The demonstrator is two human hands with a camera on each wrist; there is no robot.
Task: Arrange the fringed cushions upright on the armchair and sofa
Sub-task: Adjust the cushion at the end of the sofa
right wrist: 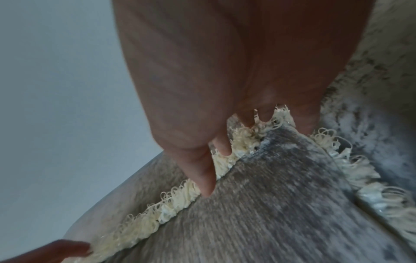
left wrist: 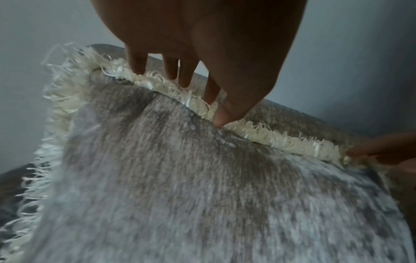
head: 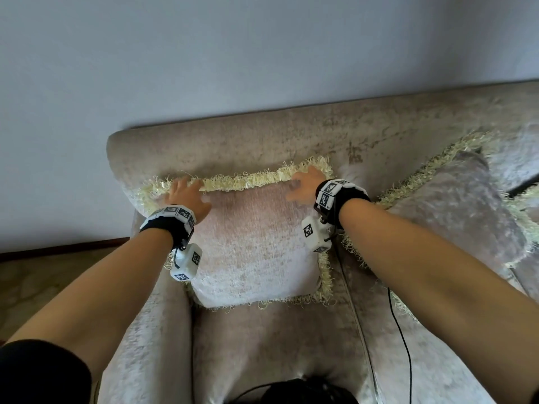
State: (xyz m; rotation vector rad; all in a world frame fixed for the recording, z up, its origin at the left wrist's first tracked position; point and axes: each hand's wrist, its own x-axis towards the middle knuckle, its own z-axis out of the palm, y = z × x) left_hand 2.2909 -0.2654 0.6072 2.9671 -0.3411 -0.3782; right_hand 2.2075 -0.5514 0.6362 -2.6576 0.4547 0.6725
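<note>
A pale velvet cushion [head: 253,243] with cream fringe stands upright against the backrest [head: 262,141] of the seat. My left hand [head: 188,191] holds its top edge near the left corner, fingers behind the fringe and thumb in front [left wrist: 202,99]. My right hand [head: 303,183] pinches the top edge near the right corner the same way [right wrist: 220,165]. The cushion face [left wrist: 180,195] fills both wrist views [right wrist: 281,204]. A second fringed cushion [head: 455,205] leans tilted on the seat to the right.
The left armrest [head: 151,330] runs beside the cushion, with the seat [head: 262,345] in front of it. A grey wall [head: 233,53] rises behind the backrest. A black cable [head: 399,330] hangs under my right forearm. Patterned floor [head: 43,281] shows at the left.
</note>
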